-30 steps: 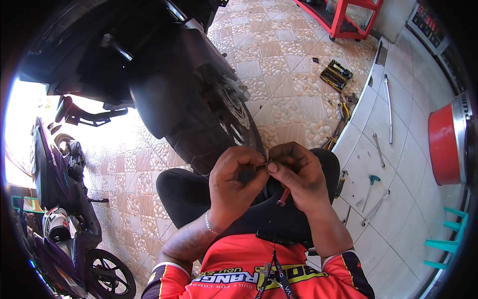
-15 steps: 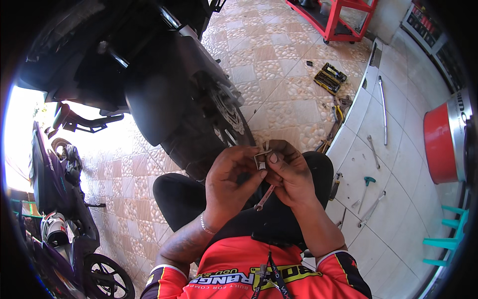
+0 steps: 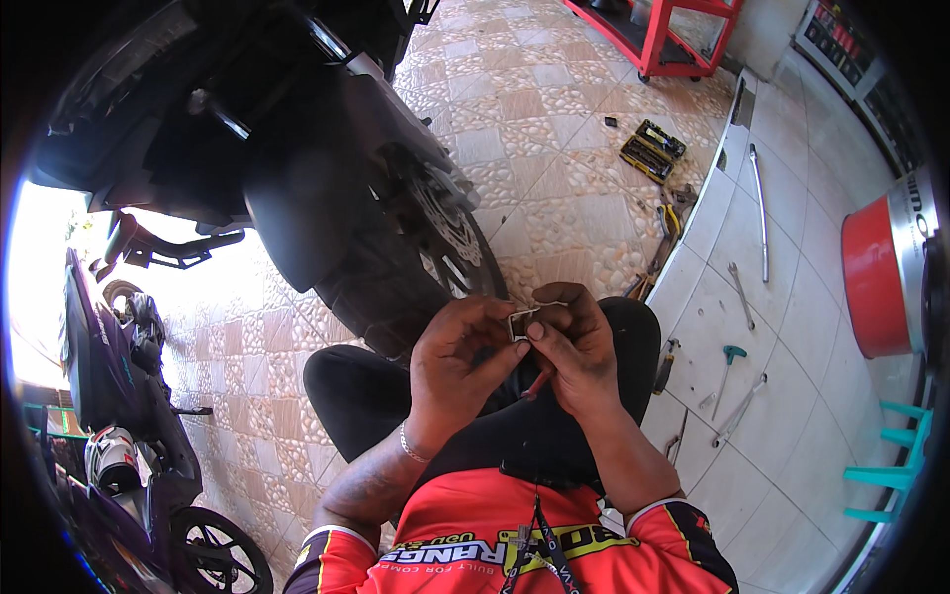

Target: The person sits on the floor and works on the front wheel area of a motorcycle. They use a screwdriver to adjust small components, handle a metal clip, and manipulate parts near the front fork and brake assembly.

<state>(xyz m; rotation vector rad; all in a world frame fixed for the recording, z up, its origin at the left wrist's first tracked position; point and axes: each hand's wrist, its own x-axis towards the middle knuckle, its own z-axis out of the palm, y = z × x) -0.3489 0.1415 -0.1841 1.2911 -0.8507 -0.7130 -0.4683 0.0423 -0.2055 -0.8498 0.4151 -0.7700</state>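
Patterned floor tiles below; left hand (image 3: 463, 368) and right hand (image 3: 572, 351) both pinch a small silvery metal piece (image 3: 522, 323).

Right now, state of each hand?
Left hand: fingers closed, pinching the small bent metal clip.
Right hand: closed on the same clip, with a red-handled tool under the fingers.

The small metal piece (image 3: 522, 323) pinched between the left hand (image 3: 460, 361) and right hand (image 3: 574, 346) is mostly covered by fingertips, its shape unclear. Below that piece, a red-handled tool (image 3: 535, 384) shows only a sliver; its tip is hidden. Left of the hands, the black motorcycle (image 3: 297, 148) is cut off by the rim.
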